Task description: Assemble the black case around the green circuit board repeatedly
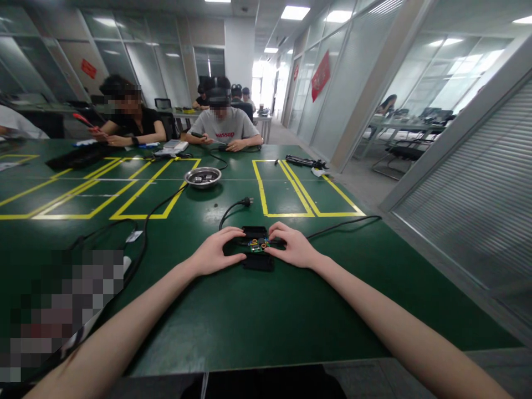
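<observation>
A small green circuit board (259, 245) with copper-coloured coils lies between two black plastic case halves. The far case half (254, 231) is just beyond the board, and the near case half (258, 262) just in front. My left hand (216, 252) is at their left ends, thumb and fingers apart, fingertips beside the two halves; whether they touch is hard to see. On the right, my right hand (293, 247) has curled fingers, with thumb and fingertips at the board's right end. A black cable (344, 226) runs out past this hand. Beyond my left hand lies a black plug (248, 201) on its cord.
On the green table (332, 310), a metal bowl (203, 177) holds small metal parts. Yellow tape (291, 215) marks rectangles. A black tool (306, 162) lies far right. A power strip (124, 266), partly blurred, and cords lie left. People (224, 124) sit across the table.
</observation>
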Available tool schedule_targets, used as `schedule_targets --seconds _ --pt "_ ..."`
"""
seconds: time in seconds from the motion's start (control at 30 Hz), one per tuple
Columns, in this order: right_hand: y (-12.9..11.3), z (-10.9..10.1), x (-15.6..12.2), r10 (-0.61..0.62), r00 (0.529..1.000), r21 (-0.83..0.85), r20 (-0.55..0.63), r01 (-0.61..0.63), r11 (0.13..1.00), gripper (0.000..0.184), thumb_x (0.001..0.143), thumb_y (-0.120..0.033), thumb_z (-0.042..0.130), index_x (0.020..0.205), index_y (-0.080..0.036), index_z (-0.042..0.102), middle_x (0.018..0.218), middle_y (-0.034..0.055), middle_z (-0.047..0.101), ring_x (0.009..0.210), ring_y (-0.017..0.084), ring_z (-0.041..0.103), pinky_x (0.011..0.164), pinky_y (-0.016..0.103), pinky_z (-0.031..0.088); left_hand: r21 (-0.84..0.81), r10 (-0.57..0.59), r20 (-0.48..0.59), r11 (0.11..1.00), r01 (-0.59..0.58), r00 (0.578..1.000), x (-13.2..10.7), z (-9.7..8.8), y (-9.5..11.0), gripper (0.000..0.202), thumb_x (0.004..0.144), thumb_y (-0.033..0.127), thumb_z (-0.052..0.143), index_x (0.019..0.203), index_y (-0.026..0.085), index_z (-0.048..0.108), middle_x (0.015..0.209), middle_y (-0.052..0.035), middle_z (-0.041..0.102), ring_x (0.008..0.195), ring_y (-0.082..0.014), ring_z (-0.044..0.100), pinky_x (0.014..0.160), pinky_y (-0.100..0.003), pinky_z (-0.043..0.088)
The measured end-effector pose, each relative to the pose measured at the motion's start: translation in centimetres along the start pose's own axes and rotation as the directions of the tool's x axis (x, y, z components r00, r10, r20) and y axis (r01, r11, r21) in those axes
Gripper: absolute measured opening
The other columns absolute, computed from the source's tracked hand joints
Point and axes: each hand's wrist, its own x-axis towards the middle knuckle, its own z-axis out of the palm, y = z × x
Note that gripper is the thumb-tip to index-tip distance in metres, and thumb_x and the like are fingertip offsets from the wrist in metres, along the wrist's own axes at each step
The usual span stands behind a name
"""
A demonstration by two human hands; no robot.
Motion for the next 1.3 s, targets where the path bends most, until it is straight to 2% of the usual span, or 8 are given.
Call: schedule_targets --seconds 0.13,0.37,0.63,0.87,0.97,1.07,1.2,1.3 --pt "-0.1 0.1 0.0 -0.011 1.000 0.006 -0.023 0.011 1.000 0.018 0.087 -0.036 0.073 0.088 -0.020 0.065 0.110 0.0073 0.065 0.089 0.020 0.067 0.077 0.032 0.053 -0.035 -0.018 -0.006 0.999 0.018 1.000 0.1 -0.5 0.2 0.047 0.086 0.043 0.075 0.126 0.020 0.066 0.131 -0.0117 0.069 0.122 -0.0281 0.066 0.111 -0.045 0.051" --pt "-0.2 -0.4 -0.1 -0.035 0.998 0.028 0.043 0.034 0.999 0.028 0.079 -0.040 0.082 0.092 -0.019 0.067 0.126 0.0098 0.063 0.085 0.018 0.069 0.074 0.032 0.055 -0.056 -0.044 0.024 0.997 0.045 0.999 -0.1 -0.7 0.4 0.048 0.086 0.044 0.075 0.127 0.020 0.067 0.133 -0.0123 0.068 0.124 -0.0291 0.065 0.112 -0.048 0.049" --pt "-0.3 -0.1 -0.1 -0.011 1.000 0.020 0.011 0.011 1.000 0.021 0.083 -0.036 0.079 0.089 -0.019 0.069 0.119 0.0088 0.066 0.090 0.020 0.070 0.077 0.033 0.057 -0.037 -0.062 0.039 0.997 0.063 0.997 -0.4 -0.7 0.3 0.052 0.083 0.046 0.078 0.129 0.022 0.067 0.137 -0.0127 0.066 0.129 -0.0304 0.061 0.114 -0.051 0.047" --pt "-0.4 0.2 -0.1 0.004 0.997 0.047 -0.076 -0.001 0.999 0.015 0.088 -0.034 0.072 0.087 -0.020 0.073 0.109 0.0082 0.069 0.090 0.020 0.070 0.078 0.032 0.057 -0.005 -0.002 0.023 1.000 0.002 1.000 -0.3 -0.8 -0.2 0.038 0.091 0.038 0.068 0.125 0.022 0.068 0.138 -0.0121 0.064 0.127 -0.0280 0.062 0.112 -0.047 0.049" --pt "-0.4 0.2 -0.2 0.023 0.994 0.024 -0.107 -0.021 1.000 0.010 0.089 -0.028 0.067 0.089 -0.020 0.072 0.101 0.0070 0.070 0.086 0.018 0.069 0.075 0.030 0.054 0.019 0.033 0.014 0.999 -0.033 0.999 -0.2 -1.3 -0.6 0.022 0.095 0.029 0.057 0.108 0.020 0.072 0.118 -0.0104 0.070 0.110 -0.0232 0.068 0.100 -0.038 0.055" --pt "-0.7 -0.1 0.0 0.093 0.995 -0.152 -0.029 -0.096 0.984 0.012 0.090 -0.031 0.066 0.090 -0.019 0.068 0.091 0.0051 0.071 0.077 0.017 0.066 0.069 0.028 0.046 0.075 0.019 0.030 0.997 -0.021 0.999 -0.2 -1.8 -0.7 0.022 0.096 0.029 0.052 0.099 0.020 0.071 0.100 -0.0076 0.073 0.094 -0.0210 0.070 0.086 -0.033 0.055" --pt "-0.6 -1.3 0.3 0.237 0.961 -0.419 0.139 -0.160 0.894 0.037 0.099 -0.049 0.056 0.077 -0.020 0.061 0.076 0.0047 0.069 0.069 0.018 0.063 0.061 0.028 0.033 0.205 -0.066 0.116 0.978 0.041 0.991 -0.2 -2.3 -0.2 0.024 0.096 0.032 0.049 0.100 0.019 0.068 0.092 -0.0057 0.073 0.079 -0.0195 0.068 0.072 -0.029 0.050" --pt "0.3 -2.3 -0.2 0.261 0.954 -0.445 0.149 -0.171 0.879 0.048 0.105 -0.048 0.044 0.068 -0.020 0.057 0.068 0.0049 0.065 0.063 0.018 0.059 0.058 0.030 0.026 0.282 -0.176 0.165 0.951 0.125 0.971 -0.1 -2.6 0.2 0.025 0.095 0.037 0.048 0.085 0.020 0.064 0.073 -0.0014 0.068 0.062 -0.0174 0.060 0.061 -0.027 0.040"
